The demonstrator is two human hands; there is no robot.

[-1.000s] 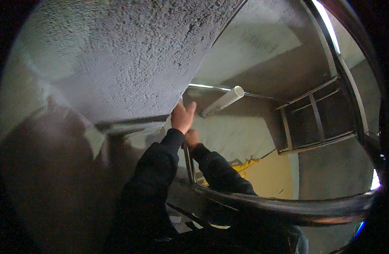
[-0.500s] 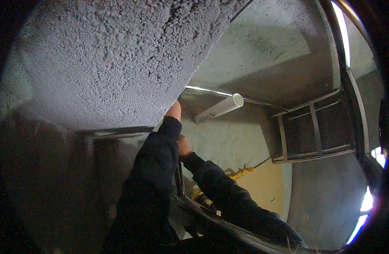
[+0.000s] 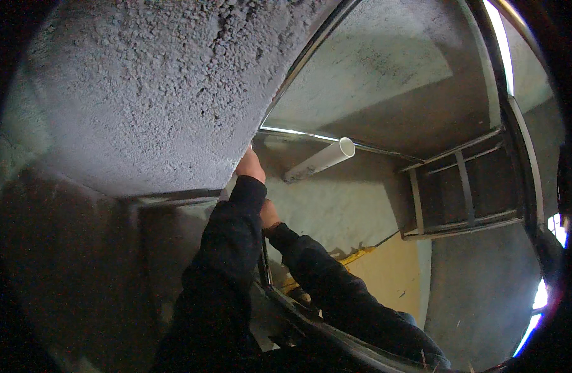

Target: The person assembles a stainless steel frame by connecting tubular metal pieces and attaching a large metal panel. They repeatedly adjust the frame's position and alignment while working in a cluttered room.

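Fingers hidden | left hand (image 3: 250, 165) touching rough grey ceiling (image 3: 143, 93)

Left hand closes against the rough ceiling

The left hand (image 3: 250, 166), fingers spread a second ago, now looks curled; the right hand (image 3: 269, 214) sits lower behind its sleeve.

The left hand (image 3: 250, 165) is hemmed against the rough concrete slab (image 3: 143, 93) above — open room is left rightward, beneath the white pipe (image 3: 320, 160).
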